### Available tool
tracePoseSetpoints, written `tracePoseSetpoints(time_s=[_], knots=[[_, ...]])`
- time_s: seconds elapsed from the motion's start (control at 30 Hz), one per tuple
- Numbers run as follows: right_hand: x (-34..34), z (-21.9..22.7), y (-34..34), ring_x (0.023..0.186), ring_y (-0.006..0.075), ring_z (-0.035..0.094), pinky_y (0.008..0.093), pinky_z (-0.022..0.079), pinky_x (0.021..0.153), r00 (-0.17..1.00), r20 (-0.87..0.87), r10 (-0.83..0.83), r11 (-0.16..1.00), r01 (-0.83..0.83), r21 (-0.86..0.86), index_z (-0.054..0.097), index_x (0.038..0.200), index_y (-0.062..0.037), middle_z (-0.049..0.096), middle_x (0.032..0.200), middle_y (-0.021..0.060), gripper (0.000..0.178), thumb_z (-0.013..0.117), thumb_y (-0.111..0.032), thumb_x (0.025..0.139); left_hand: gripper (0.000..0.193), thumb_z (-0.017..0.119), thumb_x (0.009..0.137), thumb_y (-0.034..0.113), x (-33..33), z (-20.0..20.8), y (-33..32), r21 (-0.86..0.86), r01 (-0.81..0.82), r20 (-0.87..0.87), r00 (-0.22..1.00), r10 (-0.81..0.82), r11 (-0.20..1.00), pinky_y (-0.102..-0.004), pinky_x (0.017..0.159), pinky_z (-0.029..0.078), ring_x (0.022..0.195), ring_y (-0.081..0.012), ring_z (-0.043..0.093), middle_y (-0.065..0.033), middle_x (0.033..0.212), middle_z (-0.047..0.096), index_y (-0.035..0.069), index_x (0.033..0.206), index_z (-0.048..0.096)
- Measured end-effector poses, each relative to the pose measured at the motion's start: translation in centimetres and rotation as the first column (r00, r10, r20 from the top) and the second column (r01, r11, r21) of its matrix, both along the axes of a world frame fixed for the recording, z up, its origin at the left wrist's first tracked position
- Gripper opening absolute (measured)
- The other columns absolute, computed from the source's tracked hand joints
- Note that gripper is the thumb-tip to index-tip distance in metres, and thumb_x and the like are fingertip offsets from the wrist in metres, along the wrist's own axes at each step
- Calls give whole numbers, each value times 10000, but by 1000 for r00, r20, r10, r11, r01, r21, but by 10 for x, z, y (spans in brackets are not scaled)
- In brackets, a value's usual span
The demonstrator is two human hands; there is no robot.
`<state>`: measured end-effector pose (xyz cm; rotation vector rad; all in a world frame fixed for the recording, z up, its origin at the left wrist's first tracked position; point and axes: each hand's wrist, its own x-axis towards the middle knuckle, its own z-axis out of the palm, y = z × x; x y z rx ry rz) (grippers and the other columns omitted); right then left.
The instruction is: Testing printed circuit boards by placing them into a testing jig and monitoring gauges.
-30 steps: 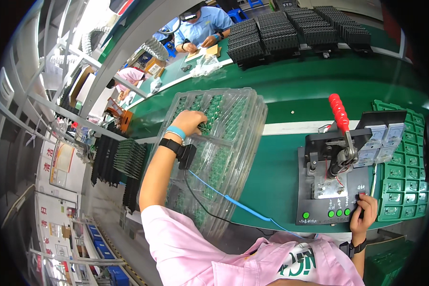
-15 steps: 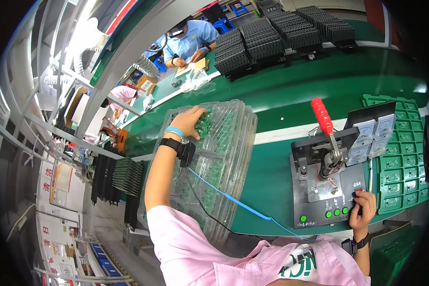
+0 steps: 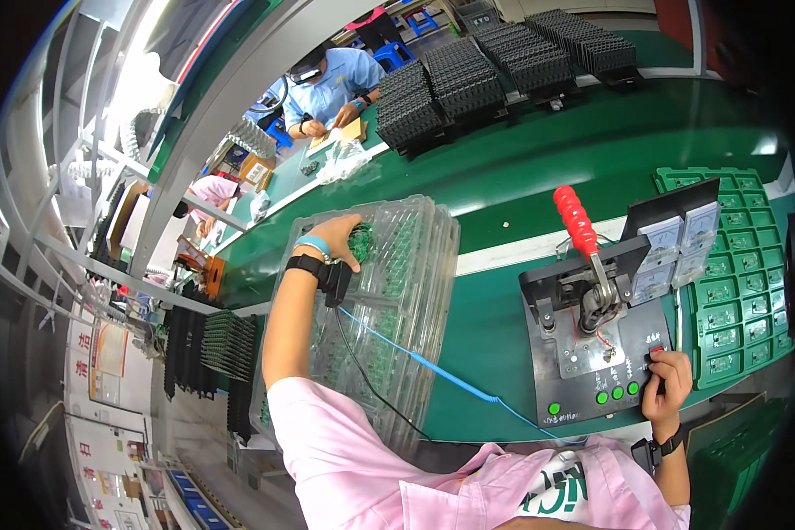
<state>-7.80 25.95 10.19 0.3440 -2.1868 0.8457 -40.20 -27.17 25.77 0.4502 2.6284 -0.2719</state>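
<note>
My left hand [image 3: 336, 240], with a blue wrist strap, is over the upper part of a stack of clear plastic trays [image 3: 446, 265]. Its fingers and thumb close round a small bunch of green circuit boards [image 3: 361, 243]. More green boards show in rows through the clear plastic. My right hand [image 3: 668, 385] rests at the right front corner of a black test fixture [image 3: 552, 367], its bent fingers at a small red switch [image 3: 655, 351]. The fixture's red-handled toggle clamp [image 3: 576, 223] stands upright, leaning back. Several green buttons [image 3: 618, 393] line the fixture's front.
Green compartment trays [image 3: 738, 300] with boards lie right of the fixture, beside a dark upright panel bearing clear plastic pockets [image 3: 680, 252]. Black racks [image 3: 473, 84] line the far bench. A blue cord [image 3: 442, 375] runs from my left wrist. Co-workers sit across the bench.
My left fingers have drawn in round the bunch of boards, which looks more gathered. My right hand stays at the red switch. The whole view has shifted slightly.
</note>
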Motion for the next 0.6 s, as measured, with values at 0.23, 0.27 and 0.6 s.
tracePoseSetpoints(time_s=[0.23,0.27,0.6], knots=[[-1,0,1,752,325,592,395,458,676,1000,-16,5,1000,-5,-4,556,804,-9,634,884,143,165,550,48,649,1137,929,497,421,13,-5,-27,159,-137,-1,990,139,978,-409,1068,399,1296,-361,465,-227,1392,486,-31,1403,411],[-1,0,1,753,325,593,395,458,677,1000,-16,3,1000,-4,-4,556,804,-10,635,885,143,163,552,45,650,1139,921,505,443,14,-5,-28,122,-179,19,984,178,976,-406,1071,395,1293,-362,470,-235,1392,487,-40,1402,413],[-2,2,1,769,322,599,389,463,687,999,-24,34,999,-34,-21,574,812,-10,641,894,141,165,558,45,657,1022,888,557,468,45,-3,-27,174,-251,-123,954,274,952,-410,1007,442,1184,-391,559,-272,1263,580,-80,1326,496]])
